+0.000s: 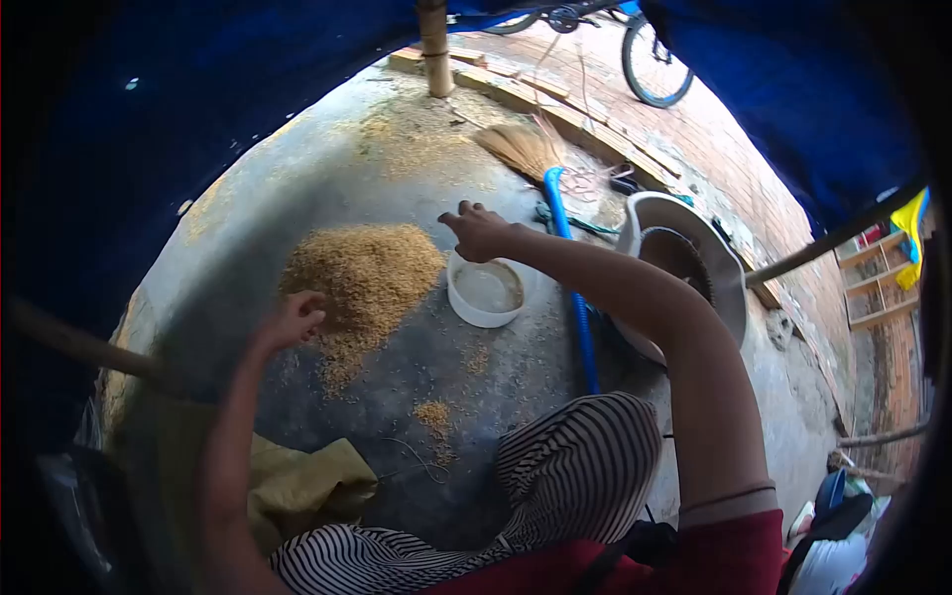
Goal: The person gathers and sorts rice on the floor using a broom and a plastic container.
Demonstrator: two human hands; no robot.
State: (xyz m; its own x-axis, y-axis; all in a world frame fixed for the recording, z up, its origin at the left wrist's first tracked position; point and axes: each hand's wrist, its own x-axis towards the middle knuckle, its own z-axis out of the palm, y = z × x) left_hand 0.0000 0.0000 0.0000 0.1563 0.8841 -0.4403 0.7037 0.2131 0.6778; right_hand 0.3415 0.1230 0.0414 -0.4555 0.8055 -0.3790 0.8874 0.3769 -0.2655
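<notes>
A heap of grain (367, 273) lies on the floor (288, 392) left of the centre of the frame, its lower edge trailing off in a thin tongue. Just beside it, at the centre, sits the white bowl (484, 318), upright, with pale specks on its bottom. The left hand (295, 321) is at the heap's left edge, its fingers half bent and apart from the thumb; nothing shows in it. The right hand (479, 233) is over the bowl's far rim, palm down, fingers loosely spread, with nothing visible in its grasp; whether it touches the rim, I cannot tell.

A small patch of grain lies below the bowl, with another lower down. To the right, the broom (523, 149) points its bristles up the frame, its blue handle passing between bowl and tub (732, 283). A sack (307, 481) lies crumpled at lower left. A bicycle wheel (635, 74) shows at upper right.
</notes>
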